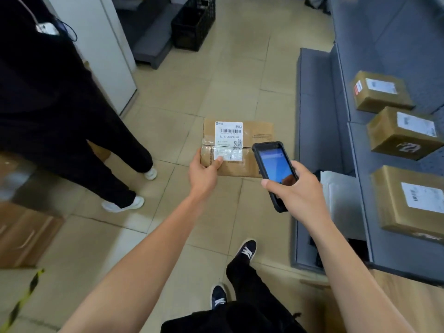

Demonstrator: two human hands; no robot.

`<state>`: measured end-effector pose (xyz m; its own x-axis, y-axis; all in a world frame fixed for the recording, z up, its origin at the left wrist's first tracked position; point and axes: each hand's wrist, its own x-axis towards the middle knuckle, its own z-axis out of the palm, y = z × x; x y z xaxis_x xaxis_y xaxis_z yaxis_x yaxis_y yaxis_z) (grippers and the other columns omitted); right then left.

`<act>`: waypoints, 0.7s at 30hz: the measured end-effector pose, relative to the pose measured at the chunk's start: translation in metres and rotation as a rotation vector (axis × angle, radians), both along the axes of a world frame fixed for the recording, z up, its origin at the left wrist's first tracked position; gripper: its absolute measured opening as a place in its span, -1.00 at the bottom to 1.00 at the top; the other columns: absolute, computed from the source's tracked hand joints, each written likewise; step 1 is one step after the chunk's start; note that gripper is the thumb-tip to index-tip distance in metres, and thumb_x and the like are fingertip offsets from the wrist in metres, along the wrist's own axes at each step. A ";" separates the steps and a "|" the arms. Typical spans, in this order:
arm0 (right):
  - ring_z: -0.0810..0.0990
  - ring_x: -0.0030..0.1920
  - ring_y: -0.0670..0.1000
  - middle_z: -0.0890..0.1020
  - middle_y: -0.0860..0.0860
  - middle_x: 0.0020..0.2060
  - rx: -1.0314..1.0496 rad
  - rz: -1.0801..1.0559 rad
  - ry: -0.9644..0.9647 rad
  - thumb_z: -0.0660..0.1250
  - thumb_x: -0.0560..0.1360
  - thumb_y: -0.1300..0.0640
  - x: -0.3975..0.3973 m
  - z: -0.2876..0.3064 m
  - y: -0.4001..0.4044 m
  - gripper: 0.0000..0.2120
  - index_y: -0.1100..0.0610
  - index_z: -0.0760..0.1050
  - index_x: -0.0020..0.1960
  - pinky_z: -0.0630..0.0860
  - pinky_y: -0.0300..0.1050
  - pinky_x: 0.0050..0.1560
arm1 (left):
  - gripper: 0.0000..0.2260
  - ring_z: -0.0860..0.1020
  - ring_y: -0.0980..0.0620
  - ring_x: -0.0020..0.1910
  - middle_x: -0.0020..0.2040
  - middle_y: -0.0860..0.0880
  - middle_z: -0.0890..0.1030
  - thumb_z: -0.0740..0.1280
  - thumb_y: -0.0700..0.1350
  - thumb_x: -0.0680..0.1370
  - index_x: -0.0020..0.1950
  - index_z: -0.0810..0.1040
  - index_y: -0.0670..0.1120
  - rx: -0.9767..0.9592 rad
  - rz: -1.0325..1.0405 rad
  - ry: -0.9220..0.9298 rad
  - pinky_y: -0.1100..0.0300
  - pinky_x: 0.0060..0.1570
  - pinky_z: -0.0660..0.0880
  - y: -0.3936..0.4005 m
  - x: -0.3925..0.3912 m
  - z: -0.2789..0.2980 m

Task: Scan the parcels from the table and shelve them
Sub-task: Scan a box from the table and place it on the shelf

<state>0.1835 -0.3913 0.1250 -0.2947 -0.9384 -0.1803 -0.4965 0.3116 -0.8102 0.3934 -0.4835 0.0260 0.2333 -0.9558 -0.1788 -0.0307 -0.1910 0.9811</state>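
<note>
parcel [240,150] seen as matt brown cardboard, glossy clear tape and white paper label [228,140] stuck on. scanner [274,169] cased in black plastic, screen glossy. shelves [319,116] finished matt grey. floor [168,111] laid with smooth beige tiles.

The parcel [237,147] label [228,140] reads "标快".

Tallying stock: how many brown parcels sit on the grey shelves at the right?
3: far parcel, middle parcel, near parcel, in a row. More may be hidden beyond the frame edge.
</note>
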 end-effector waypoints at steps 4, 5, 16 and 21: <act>0.51 -0.29 -0.05 0.61 0.06 -0.21 -0.016 0.006 -0.030 0.61 0.33 -0.13 -0.003 -0.009 -0.045 -0.62 0.01 0.54 -0.02 0.45 -0.11 -0.26 | -0.62 0.65 0.33 0.02 0.04 0.30 0.71 0.49 -0.06 0.53 0.34 0.57 0.10 0.036 0.048 -0.009 0.26 0.11 0.53 -0.038 0.000 -0.004; 0.52 -0.28 -0.02 0.61 0.06 -0.21 -0.017 0.011 -0.035 0.61 0.33 -0.12 -0.005 -0.011 -0.059 -0.63 0.02 0.53 -0.03 0.45 -0.10 -0.26 | -0.62 0.65 0.35 0.01 0.03 0.32 0.70 0.49 -0.07 0.54 0.34 0.56 0.10 0.039 0.060 -0.014 0.28 0.09 0.52 -0.050 -0.002 -0.005; 0.49 -0.29 -0.09 0.59 0.04 -0.19 -0.015 0.043 -0.060 0.60 0.34 -0.10 -0.053 -0.012 -0.204 -0.63 0.04 0.52 -0.03 0.43 -0.19 -0.29 | -0.63 0.67 0.27 0.05 0.05 0.26 0.72 0.46 -0.11 0.55 0.35 0.58 0.06 0.022 0.073 -0.059 0.18 0.16 0.57 -0.179 -0.045 0.014; 0.52 -0.25 -0.03 0.59 0.06 -0.19 -0.041 0.044 -0.053 0.59 0.34 -0.13 -0.080 -0.002 -0.246 -0.62 0.02 0.52 -0.03 0.51 -0.08 -0.22 | -0.65 0.66 0.33 -0.01 0.00 0.31 0.71 0.47 -0.09 0.55 0.32 0.58 0.08 0.007 0.081 -0.048 0.26 0.09 0.56 -0.227 -0.070 0.026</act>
<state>0.1031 -0.6369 0.1228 -0.2436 -0.9572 -0.1561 -0.4654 0.2566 -0.8471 0.3239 -0.7110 0.0524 0.3182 -0.9322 -0.1726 -0.0617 -0.2020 0.9774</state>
